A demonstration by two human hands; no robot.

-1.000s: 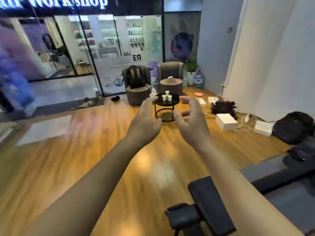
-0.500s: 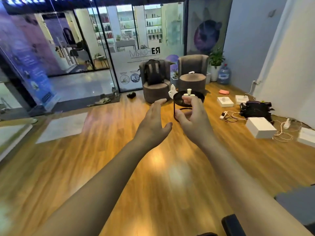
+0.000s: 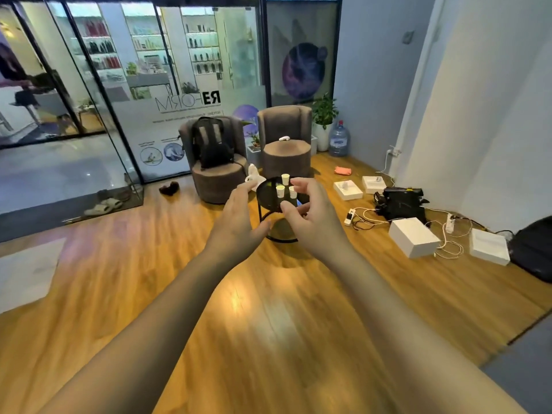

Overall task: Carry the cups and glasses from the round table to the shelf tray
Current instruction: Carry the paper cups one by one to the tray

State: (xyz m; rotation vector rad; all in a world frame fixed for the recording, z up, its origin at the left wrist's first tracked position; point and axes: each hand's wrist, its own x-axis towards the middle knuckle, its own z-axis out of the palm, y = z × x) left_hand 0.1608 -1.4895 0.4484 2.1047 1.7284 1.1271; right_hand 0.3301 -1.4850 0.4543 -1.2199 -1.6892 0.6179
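A small black round table stands on the wooden floor some way ahead of me. Three small white cups stand on its top: a far cup, a near-left cup and a right cup partly behind my fingers. Both my arms are stretched forward. My left hand is open, fingers apart, holding nothing, and overlaps the table's left edge in the picture. My right hand is open with curled fingers, empty, overlapping the table's right side. No shelf or tray is in view.
Two brown armchairs stand behind the table, one holding a black backpack. White boxes, cables, a power strip and a black bag lie on the floor at right. A water bottle, a plant and glass walls are beyond.
The view has swung and come closer, so the round table looks larger and nearer. Both hands stay raised, open and empty; the dark furniture at lower right has left the view.
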